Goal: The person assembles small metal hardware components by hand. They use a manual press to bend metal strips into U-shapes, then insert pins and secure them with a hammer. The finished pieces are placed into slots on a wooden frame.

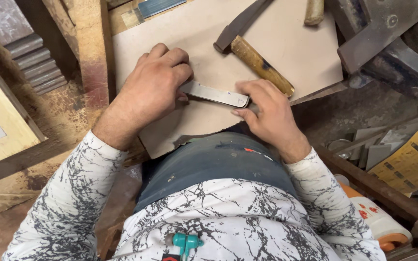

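A tan board (pixel 286 53) is lying flat over the counter (pixel 59 116). On it, a wooden-handled hammer (pixel 260 63) is resting at one o'clock. The left hand (pixel 153 89) is curling shut, pinning a flat metal strip (pixel 215 94); the right hand (pixel 267 113), at four o'clock, is pinching the strip's other end.

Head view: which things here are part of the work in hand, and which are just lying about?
In use:
- flat metal strip, held by left hand and right hand
- beige board beneath it

Lying about:
- wooden-handled hammer on the board
- grey vise
- yellow printed sheet
- stacked grey blocks
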